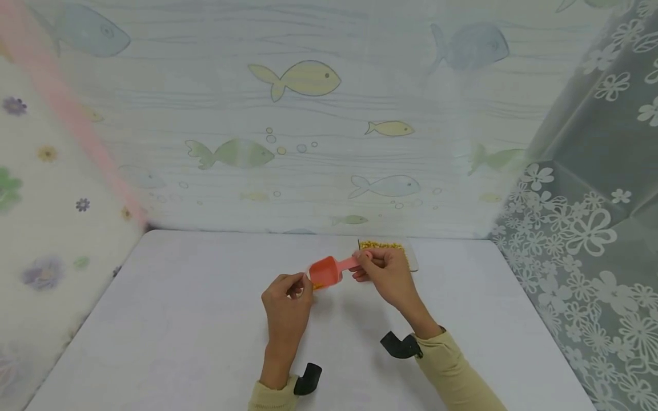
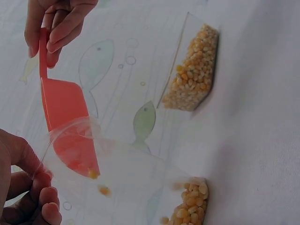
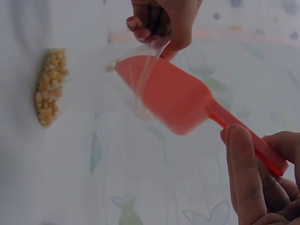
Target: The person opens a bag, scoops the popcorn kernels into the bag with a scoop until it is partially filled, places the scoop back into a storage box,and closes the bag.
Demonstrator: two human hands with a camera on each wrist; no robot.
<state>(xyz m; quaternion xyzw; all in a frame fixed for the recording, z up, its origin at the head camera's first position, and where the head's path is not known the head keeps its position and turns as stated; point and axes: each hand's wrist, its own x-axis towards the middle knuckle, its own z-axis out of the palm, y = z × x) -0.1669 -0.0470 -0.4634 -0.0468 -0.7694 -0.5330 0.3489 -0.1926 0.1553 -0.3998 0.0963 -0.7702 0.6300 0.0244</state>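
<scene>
My right hand pinches the handle of a coral-red plastic scoop between thumb and fingers. The scoop tilts down to the left, its tip inside the mouth of a clear plastic bag. With thumb and fingertips, my left hand pinches the bag's rim and keeps it spread. Yellow corn kernels lie heaped at the bag's bottom. In the left wrist view a loose kernel is in mid-fall below the scoop's tip, and another sits right at that tip.
Behind my right hand, a clear container of corn kernels stands on the white table. A fish-patterned curtain rises at the table's back edge. Flowered cloths hang along both sides, and dark wrist mounts sit at my sleeves.
</scene>
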